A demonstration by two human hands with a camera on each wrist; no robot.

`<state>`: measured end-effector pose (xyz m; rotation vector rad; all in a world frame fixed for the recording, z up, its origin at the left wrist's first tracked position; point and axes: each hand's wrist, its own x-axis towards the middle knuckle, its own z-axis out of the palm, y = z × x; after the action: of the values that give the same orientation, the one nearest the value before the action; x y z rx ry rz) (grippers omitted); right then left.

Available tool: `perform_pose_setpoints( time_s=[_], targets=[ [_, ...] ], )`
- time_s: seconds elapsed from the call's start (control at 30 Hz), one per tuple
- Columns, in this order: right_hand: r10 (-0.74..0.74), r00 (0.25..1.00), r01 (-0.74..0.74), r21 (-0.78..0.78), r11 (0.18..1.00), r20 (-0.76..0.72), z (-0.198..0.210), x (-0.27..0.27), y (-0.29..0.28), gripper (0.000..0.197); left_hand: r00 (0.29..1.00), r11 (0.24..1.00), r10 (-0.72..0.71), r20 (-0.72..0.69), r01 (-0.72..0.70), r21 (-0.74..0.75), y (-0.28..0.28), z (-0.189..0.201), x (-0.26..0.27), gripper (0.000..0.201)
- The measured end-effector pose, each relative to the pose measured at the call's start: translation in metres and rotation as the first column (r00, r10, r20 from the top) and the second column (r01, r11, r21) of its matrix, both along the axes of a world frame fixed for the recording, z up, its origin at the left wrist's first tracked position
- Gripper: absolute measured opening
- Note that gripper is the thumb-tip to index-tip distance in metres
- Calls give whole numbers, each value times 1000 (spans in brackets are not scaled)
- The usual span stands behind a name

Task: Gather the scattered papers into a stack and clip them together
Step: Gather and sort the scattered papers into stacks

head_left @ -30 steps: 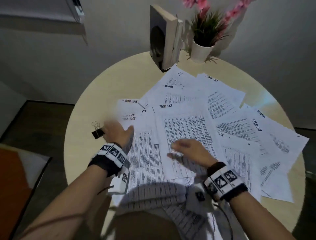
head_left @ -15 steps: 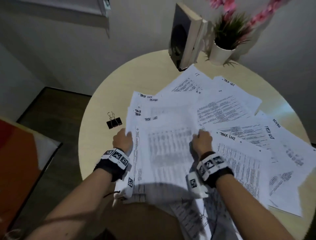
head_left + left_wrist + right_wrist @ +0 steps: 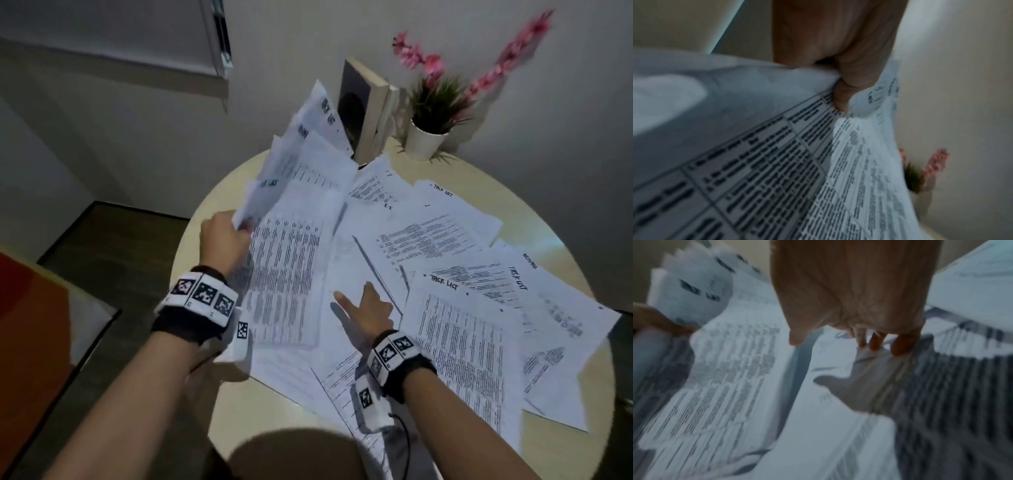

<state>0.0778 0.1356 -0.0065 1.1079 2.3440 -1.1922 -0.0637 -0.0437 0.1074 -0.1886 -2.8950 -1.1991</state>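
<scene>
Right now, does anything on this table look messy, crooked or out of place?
Yes. The loose papers lie fanned across the round table at clashing angles, some hanging over its near edge. The left hand grips a lifted bunch whose sheets splay unevenly. The right hand rests on the spread.

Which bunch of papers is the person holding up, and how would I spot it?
Start at the round table strewn with printed sheets. On its left side, the left hand grips a lifted bunch of papers by its lower edge. Unlike the sheets lying flat, it stands raised and fanned, in front of the upright book.
</scene>
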Motion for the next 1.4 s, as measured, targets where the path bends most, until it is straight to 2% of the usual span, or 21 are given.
perform_pose_setpoints(
  time_s=[0.07,0.13,0.17,0.23,0.3,0.33,0.37,0.4,0.43,0.47,0.6,0.7,0.77,0.83,0.9,1.0,1.07,1.13,1.27,1.3,1.4],
  targets=[
    [0,999,-7,-141,990,-49,22,-13,10,98,988,995,-51,-146,62,73,-4,41,-6,17],
    [-72,956,-8,-272,962,-285,64,-30,23,94,966,927,-121,-230,193,321,-6,78,-9,8],
    [-114,893,-18,-288,957,-436,91,-36,28,97,949,862,-155,-276,266,431,-6,95,-6,5],
    [-210,660,-67,-335,940,-721,146,-42,37,99,913,727,-194,-359,379,572,-3,119,2,3],
    [-295,408,-94,-362,928,-864,187,-39,44,77,898,600,-241,-368,436,671,5,131,15,14],
    [-315,327,-71,-356,932,-891,201,-34,46,60,894,577,-277,-352,448,682,9,133,23,25],
    [-329,286,-41,-354,934,-900,208,-28,47,44,885,552,-331,-328,463,693,13,129,30,27],
    [-336,270,-17,-353,935,-903,211,-20,45,36,860,487,-397,-322,494,720,15,119,35,20],
    [-338,280,-6,-353,935,-899,202,-13,44,33,848,433,-439,-296,489,758,16,103,40,27],
    [-340,303,-3,-358,934,-890,188,-5,42,31,853,414,-460,-248,453,790,17,85,44,41],
    [-381,506,99,-387,917,-774,123,20,29,26,876,538,-482,-13,308,785,23,7,47,57],
    [-355,610,151,-335,930,-709,95,19,24,35,873,686,-468,137,261,679,33,-21,45,63],
    [-302,670,184,-243,952,-678,89,14,19,36,893,766,-424,151,265,585,41,-26,40,51],
    [-310,697,218,-220,951,-646,95,11,20,23,933,805,-345,102,239,543,49,-17,39,30],
    [-322,677,239,-216,947,-662,108,9,28,7,956,799,-285,76,193,570,61,3,39,14],
    [-254,657,334,-28,942,-710,123,19,53,14,954,720,-282,103,140,679,82,27,40,22],
    [-306,620,455,13,890,-722,124,38,75,8,908,709,-395,142,203,676,102,24,43,18],
    [-405,596,585,29,810,-694,109,69,103,7,824,756,-504,260,275,594,122,2,51,15],
    [-624,647,723,95,684,-438,57,146,140,30,634,836,-549,545,439,331,151,-59,81,21],
    [-654,668,725,117,678,-355,44,162,140,29,594,817,-548,589,532,224,156,-71,90,24],
    [-698,675,728,62,683,-238,16,187,130,13,498,643,-557,665,765,-34,171,-94,119,31]
  ],
)
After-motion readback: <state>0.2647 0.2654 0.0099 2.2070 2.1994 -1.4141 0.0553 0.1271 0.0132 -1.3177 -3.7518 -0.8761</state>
